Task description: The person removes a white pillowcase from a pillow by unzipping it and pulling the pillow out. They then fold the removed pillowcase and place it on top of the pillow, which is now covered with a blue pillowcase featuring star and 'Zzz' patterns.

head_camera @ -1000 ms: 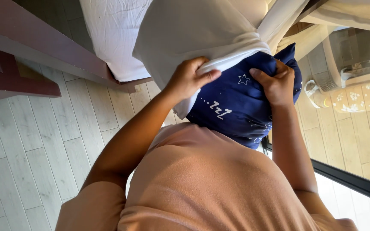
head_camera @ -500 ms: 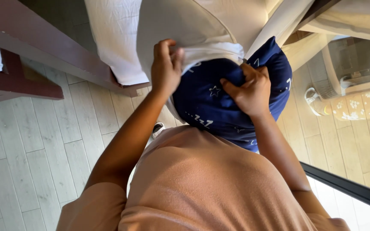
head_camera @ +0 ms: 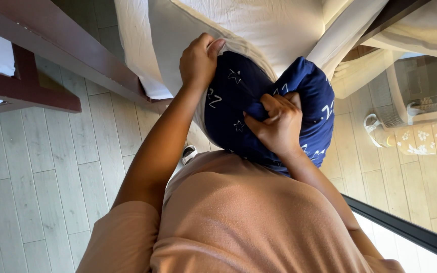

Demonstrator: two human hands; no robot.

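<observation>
A dark blue pillowcase (head_camera: 238,101) printed with small white stars covers the lower end of a white pillow (head_camera: 259,25), pressed against my chest. My left hand (head_camera: 198,58) grips the upper rim of the blue pillowcase where it meets the white pillow. My right hand (head_camera: 276,121) bunches a fold of the blue cloth in its closed fingers near the middle of the pillow. The pillow's top end runs out of view above.
A dark wooden frame (head_camera: 51,40) crosses the upper left over a pale plank floor (head_camera: 36,177). White bedding (head_camera: 132,45) hangs beside it. At right stand a pale basket-like container (head_camera: 416,96) and a flowered cloth (head_camera: 426,141). A black track (head_camera: 405,227) runs along the lower right.
The blue pillowcase has slid further up over the white pillow. My left hand rose along the rim; my right hand moved from the side toward the middle and clenched cloth.
</observation>
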